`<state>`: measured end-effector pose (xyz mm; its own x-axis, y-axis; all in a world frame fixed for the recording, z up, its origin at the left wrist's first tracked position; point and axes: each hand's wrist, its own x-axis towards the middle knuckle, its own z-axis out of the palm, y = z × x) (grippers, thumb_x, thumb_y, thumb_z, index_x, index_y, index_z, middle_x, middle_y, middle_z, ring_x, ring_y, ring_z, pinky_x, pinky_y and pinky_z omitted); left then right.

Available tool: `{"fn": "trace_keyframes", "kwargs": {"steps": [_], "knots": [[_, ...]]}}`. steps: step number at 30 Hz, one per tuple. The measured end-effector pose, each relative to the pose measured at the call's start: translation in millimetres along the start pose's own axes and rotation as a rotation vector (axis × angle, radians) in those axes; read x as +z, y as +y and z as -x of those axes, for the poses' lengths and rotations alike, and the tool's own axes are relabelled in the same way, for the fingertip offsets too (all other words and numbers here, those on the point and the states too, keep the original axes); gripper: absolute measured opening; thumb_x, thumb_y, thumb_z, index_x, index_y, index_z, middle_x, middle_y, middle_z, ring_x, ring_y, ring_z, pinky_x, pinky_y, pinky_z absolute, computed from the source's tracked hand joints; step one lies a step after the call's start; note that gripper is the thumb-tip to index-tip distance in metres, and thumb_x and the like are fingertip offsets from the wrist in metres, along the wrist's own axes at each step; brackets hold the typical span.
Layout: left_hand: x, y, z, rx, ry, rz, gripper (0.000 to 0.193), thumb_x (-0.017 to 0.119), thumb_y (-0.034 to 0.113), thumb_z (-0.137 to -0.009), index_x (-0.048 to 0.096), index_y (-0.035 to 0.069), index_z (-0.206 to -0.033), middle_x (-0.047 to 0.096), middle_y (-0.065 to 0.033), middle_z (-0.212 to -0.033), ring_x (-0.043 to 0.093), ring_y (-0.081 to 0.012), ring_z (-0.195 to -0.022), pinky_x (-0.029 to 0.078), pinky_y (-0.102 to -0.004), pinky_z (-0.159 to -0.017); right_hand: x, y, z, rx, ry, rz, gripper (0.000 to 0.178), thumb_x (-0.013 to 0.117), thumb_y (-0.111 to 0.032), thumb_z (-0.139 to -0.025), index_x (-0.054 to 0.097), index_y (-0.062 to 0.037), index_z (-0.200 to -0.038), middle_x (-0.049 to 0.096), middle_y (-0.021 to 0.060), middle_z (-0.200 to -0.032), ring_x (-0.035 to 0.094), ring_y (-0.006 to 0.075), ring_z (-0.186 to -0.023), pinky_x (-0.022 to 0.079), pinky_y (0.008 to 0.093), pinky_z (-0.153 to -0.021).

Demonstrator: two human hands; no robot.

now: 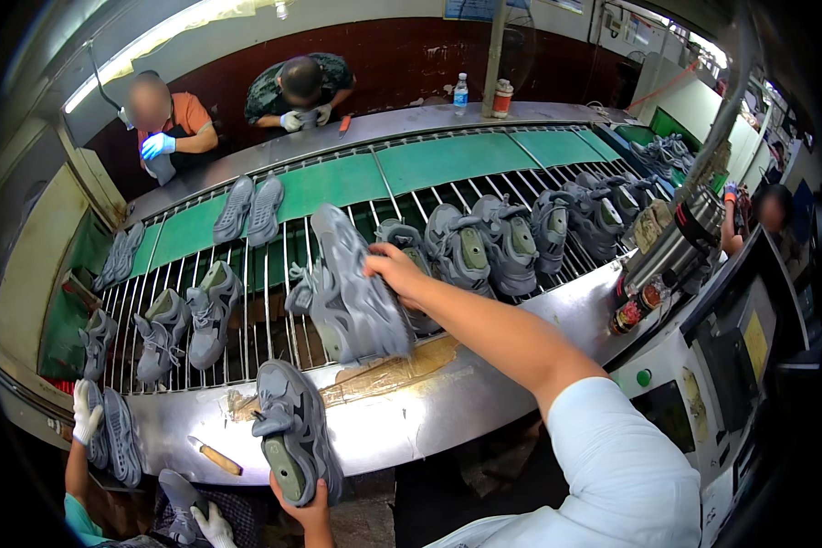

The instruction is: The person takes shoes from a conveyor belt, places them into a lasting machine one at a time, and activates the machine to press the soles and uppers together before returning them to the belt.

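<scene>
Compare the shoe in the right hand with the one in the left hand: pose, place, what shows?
The right hand holds its grey shoe out over the conveyor rods, sole turned up toward the camera. The left hand holds the other grey shoe near the body, at the near metal ledge, with its laces and upper in view and its heel end at the palm. Both look like the same grey laced model.

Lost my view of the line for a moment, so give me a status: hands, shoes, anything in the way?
Right hand grips grey shoe, sole up, over conveyor rods. Left hand holds second grey shoe at metal ledge. Knife on ledge nearby.
</scene>
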<state>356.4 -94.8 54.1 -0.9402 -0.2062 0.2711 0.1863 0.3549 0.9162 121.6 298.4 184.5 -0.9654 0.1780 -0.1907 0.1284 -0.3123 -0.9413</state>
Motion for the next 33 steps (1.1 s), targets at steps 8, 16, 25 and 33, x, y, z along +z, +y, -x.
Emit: {"fn": "trace_keyframes", "kwargs": {"steps": [8,16,25,33], "knots": [[144.9,12.0,-97.0,0.008,-0.044,0.291,0.079,0.079,0.006,-0.066,0.040,-0.003,-0.134,0.048,-0.0146,-0.128,0.045,-0.0256,-0.119,0.033,-0.0360,-0.103,-215.9,44.6,330.8,0.214,-0.315,-0.633,0.079,0.059,-0.016,-0.066,0.035,-0.0013,-0.140,0.053,0.0155,-0.129,0.055,0.0297,-0.115,0.043,0.0413,-0.100],[287.4,-28.9,-191.0,0.216,0.076,-0.220,0.079,0.078,0.024,-0.074,0.040,-0.001,-0.138,0.051,-0.0208,-0.132,0.051,-0.0311,-0.118,0.038,-0.0376,-0.102,-224.4,47.4,713.7,-0.195,0.863,-0.224,0.085,0.067,-0.018,-0.061,0.037,0.0003,-0.139,0.053,0.0145,-0.129,0.053,0.0286,-0.118,0.039,0.0391,-0.103],[328.3,29.5,-108.8,0.519,0.094,-0.266,0.045,0.074,0.023,-0.076,0.061,-0.001,-0.112,0.066,-0.0199,-0.102,0.064,-0.0310,-0.088,0.052,-0.0384,-0.080,-235.3,-8.2,944.9,-0.411,1.858,0.347,0.087,0.075,-0.017,-0.051,0.047,-0.0087,-0.133,0.061,0.0109,-0.101,0.060,0.0188,-0.086,0.047,0.0308,-0.077],[354.6,101.8,120.0,0.527,-0.709,-0.082,0.029,0.067,0.019,-0.080,0.063,-0.001,-0.102,0.066,-0.0174,-0.095,0.062,-0.0289,-0.084,0.051,-0.0382,-0.078,-433.7,-109.3,1029.5,0.190,2.206,0.665,0.077,0.072,-0.038,-0.052,0.059,-0.0054,-0.121,0.065,0.0186,-0.111,0.064,0.0262,-0.100,0.048,0.0322,-0.087]]}}
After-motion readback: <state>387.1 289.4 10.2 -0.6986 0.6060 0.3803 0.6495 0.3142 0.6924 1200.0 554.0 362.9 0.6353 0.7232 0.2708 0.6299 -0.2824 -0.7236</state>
